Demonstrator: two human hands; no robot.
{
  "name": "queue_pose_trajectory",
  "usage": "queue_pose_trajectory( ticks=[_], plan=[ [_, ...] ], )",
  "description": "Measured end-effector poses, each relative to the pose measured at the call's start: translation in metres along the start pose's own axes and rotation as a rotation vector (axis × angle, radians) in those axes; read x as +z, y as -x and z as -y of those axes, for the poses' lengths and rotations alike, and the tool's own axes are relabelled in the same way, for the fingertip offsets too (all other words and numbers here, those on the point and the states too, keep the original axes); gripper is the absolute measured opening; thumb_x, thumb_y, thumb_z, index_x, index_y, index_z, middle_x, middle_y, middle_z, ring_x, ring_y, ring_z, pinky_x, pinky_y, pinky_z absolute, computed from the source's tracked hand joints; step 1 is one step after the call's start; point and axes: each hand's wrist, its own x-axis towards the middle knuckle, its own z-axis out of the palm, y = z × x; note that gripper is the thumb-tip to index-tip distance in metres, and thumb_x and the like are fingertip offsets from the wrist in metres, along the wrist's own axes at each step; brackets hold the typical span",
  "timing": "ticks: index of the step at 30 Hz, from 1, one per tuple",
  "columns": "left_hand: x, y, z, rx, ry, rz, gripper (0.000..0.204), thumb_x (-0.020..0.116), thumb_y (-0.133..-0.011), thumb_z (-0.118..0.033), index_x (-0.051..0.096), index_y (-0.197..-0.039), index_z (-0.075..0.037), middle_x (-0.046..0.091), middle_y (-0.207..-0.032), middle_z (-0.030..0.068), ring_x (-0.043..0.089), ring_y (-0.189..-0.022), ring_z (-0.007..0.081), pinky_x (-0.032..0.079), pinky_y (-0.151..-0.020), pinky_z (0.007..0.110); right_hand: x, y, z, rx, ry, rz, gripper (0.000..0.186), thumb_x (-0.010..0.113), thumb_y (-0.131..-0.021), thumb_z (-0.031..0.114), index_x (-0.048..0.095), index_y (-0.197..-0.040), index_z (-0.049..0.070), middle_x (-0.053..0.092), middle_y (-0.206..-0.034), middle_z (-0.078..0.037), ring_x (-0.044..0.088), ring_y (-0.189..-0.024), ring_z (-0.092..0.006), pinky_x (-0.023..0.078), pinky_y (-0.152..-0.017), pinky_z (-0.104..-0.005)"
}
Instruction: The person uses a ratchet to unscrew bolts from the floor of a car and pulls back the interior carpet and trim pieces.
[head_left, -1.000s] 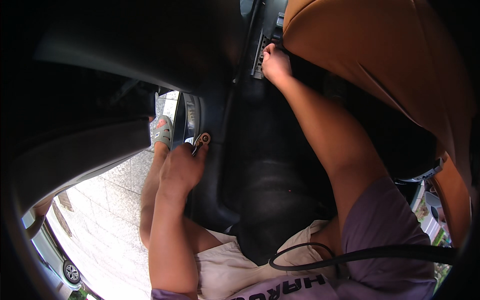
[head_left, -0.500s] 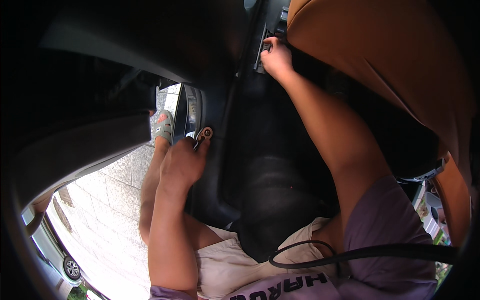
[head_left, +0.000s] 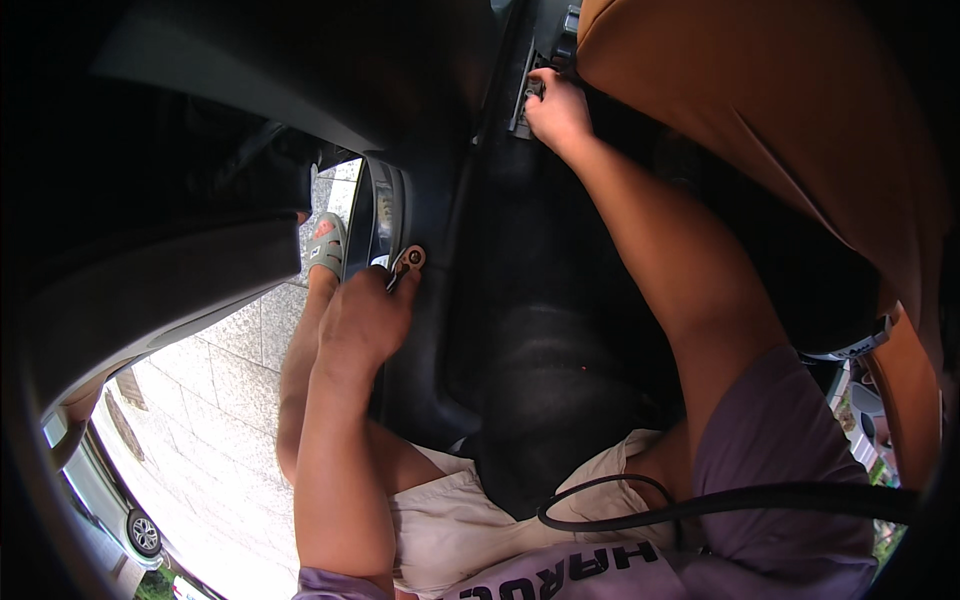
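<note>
The left hand (head_left: 362, 322) is curled shut around the handle of a small metal ratchet wrench (head_left: 405, 264), whose round, shiny head sticks out past the knuckles and rests against the dark plastic door sill (head_left: 420, 330) of a car. The sill is smooth and moulded, curving down to a black, finely grained floor mat (head_left: 560, 390) that fills the footwell. The right hand (head_left: 556, 108) reaches to the far end of the footwell, fingers bent closed on a small dark metal part at a ribbed seat rail (head_left: 524, 90); what exactly it grips is too small and shadowed to tell. To the right of that arm rises a seat (head_left: 760, 130) covered in smooth tan leather with a rounded edge. Outside the open door, pale speckled stone paving (head_left: 215, 400) lies in bright sun, and a foot in a grey-green rubber sandal (head_left: 326, 243) stands on it just beside the sill. A glossy black cable (head_left: 640, 508) loops across the beige shorts (head_left: 460, 520) at the lower edge.
</note>
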Motion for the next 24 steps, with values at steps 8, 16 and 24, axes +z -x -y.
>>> queue_pose_trajectory(
  ticks=[8, 16, 24],
  plan=[
    [-0.002, -0.002, -0.002, -0.025, -0.046, 0.05, 0.059, 0.052, -0.105, -0.054, 0.076, -0.116, -0.002, 0.075, -0.112, 0.0277, 0.07, -0.116, 0.0428, 0.054, -0.101, 0.049, 0.006, 0.0, -0.002, 0.051, 0.068, -0.011, 0.026, 0.065, -0.1, 0.024, 0.07, -0.122, 0.014, 0.071, -0.126, -0.013, 0.067, -0.118, -0.0346, 0.055, -0.103, -0.0443],
    [-0.002, 0.001, -0.001, -0.016, 0.011, -0.003, 0.058, 0.059, -0.103, -0.051, 0.075, -0.115, 0.003, 0.074, -0.106, 0.031, 0.071, -0.11, 0.0451, 0.053, -0.098, 0.048, 0.013, 0.003, -0.01, 0.093, -0.3, -0.061, 0.024, 0.073, -0.095, 0.027, 0.069, -0.107, 0.007, 0.073, -0.104, -0.015, 0.07, -0.098, -0.0302, 0.055, -0.087, -0.0429],
    [0.002, -0.001, 0.009, 0.13, 0.032, -0.08, 0.056, 0.061, -0.101, -0.049, 0.074, -0.112, 0.005, 0.073, -0.106, 0.0329, 0.07, -0.109, 0.0477, 0.054, -0.096, 0.05, -0.035, 0.054, -0.063, 0.668, -1.379, -0.003, 0.013, 0.068, -0.099, 0.018, 0.061, -0.095, 0.007, 0.063, -0.082, -0.006, 0.059, -0.068, -0.0135, 0.048, -0.058, -0.0284]
  ],
)
